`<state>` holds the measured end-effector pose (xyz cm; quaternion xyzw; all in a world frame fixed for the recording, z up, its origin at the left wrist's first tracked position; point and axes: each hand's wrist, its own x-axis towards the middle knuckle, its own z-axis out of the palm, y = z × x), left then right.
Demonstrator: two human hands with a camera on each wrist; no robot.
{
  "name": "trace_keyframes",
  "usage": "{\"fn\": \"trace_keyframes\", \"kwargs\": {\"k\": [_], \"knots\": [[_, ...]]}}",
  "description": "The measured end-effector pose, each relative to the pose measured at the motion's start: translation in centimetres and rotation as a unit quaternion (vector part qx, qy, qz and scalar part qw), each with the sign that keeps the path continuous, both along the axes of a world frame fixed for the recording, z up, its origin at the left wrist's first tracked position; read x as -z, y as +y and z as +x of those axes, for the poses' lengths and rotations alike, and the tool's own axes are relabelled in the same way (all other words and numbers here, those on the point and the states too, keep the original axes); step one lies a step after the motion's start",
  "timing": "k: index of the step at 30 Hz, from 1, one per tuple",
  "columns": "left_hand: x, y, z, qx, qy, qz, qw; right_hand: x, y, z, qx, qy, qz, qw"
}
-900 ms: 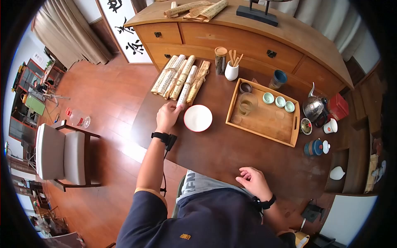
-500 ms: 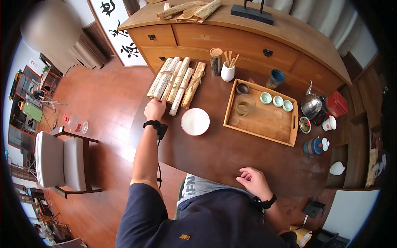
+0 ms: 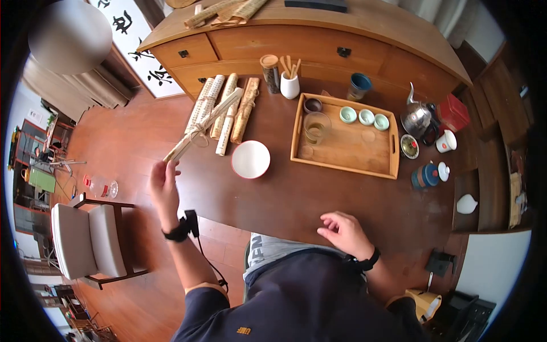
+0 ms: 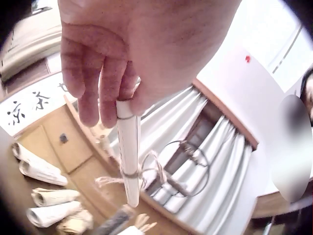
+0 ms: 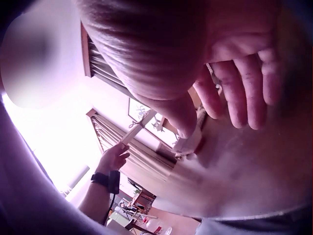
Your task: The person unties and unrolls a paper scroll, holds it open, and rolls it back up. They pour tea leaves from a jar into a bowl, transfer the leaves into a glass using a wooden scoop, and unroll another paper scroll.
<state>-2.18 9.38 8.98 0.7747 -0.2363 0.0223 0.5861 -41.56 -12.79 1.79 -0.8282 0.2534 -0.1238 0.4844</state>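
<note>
My left hand (image 3: 165, 185) pinches the near end of a rolled paper scroll (image 3: 196, 132) tied with string. Raised at a slant, the scroll overlaps several other scrolls (image 3: 245, 111) lying side by side on the table. In the left wrist view, thumb and fingertips grip its end, with the string bow (image 4: 131, 174) farther along the roll. A white bowl (image 3: 250, 159) with a red rim stands to the right of the lying scrolls. My right hand (image 3: 346, 232), fingers loosely bent and holding nothing, is at the table's front edge.
A wooden tray (image 3: 342, 153) holds several cups and a glass pitcher (image 3: 317, 127). Behind it stand a lidded jar (image 3: 271, 74), a white holder (image 3: 290, 86) with wooden tools, and a blue cup (image 3: 359, 85). A kettle (image 3: 417, 118) and blue canister (image 3: 425, 176) are at the right.
My left hand has shifted from one scroll to another, gripped it and raised it off the table toward the left. The right hand stays about where it was. The head view has turned slightly.
</note>
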Motion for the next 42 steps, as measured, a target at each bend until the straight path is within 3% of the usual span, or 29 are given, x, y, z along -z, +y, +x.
{"fn": "trace_keyframes", "kwargs": {"k": [3,5,7,10,13,15,16,17,19,21,23,27,29,32,35,39,40,42], "knots": [[-5.0,0.2,-5.3,0.099,0.073,-0.020,0.992,-4.9,-0.6,0.2,0.080,-0.086,-0.050,0.992],[-5.8,-1.0,-7.9,0.174,0.101,-0.006,0.980,-8.6,-1.1,-0.8,0.153,-0.201,-0.188,0.949],[-5.3,-3.1,-10.0,0.254,0.124,0.025,0.959,-11.1,-1.5,-3.2,0.174,-0.245,-0.258,0.918],[-3.5,-7.2,-12.7,0.343,0.156,0.060,0.924,-13.3,-1.7,-4.8,0.147,-0.148,-0.308,0.928],[-1.2,-11.2,-15.0,0.433,0.212,0.071,0.873,-11.1,-1.4,-6.0,0.129,-0.036,-0.292,0.947],[0.7,-13.5,-16.2,0.463,0.261,0.055,0.845,-8.8,-0.9,-7.1,0.115,-0.017,-0.206,0.972],[1.3,-14.7,-17.1,0.468,0.278,0.052,0.837,-7.5,-0.6,-7.5,0.133,-0.015,-0.106,0.985],[2.0,-15.7,-17.8,0.471,0.293,0.054,0.830,-6.2,-0.2,-7.9,0.142,-0.011,-0.104,0.984],[3.4,-17.0,-19.3,0.462,0.323,0.054,0.824,-3.9,0.5,-8.3,0.174,-0.032,0.029,0.984],[4.1,-17.5,-21.0,0.452,0.327,0.064,0.827,-2.5,1.2,-8.1,0.174,-0.048,0.063,0.982],[4.8,-17.2,-22.9,0.419,0.414,0.008,0.808,-1.6,1.9,-7.4,0.243,-0.114,0.142,0.953],[6.8,-15.7,-24.8,0.474,0.450,0.014,0.756,-1.9,2.4,-5.4,0.271,-0.171,0.273,0.907],[7.3,-15.0,-25.4,0.493,0.487,0.022,0.721,-1.3,2.7,-4.5,0.261,-0.188,0.288,0.902],[7.2,-14.7,-25.6,0.475,0.458,0.033,0.751,-1.0,2.6,-3.9,0.192,-0.150,0.226,0.943],[7.2,-14.5,-24.7,0.468,0.469,0.029,0.748,-0.8,2.2,-3.8,0.173,-0.133,0.183,0.959],[7.1,-14.5,-23.8,0.472,0.502,0.033,0.724,-0.5,1.4,-4.2,0.188,-0.107,0.160,0.963],[6.9,-14.6,-23.9,0.475,0.463,0.053,0.746,-1.1,1.2,-4.4,0.191,-0.077,0.136,0.969],[6.6,-14.9,-23.9,0.477,0.472,0.055,0.740,-1.1,0.8,-4.8,0.198,-0.069,0.148,0.966]]}}
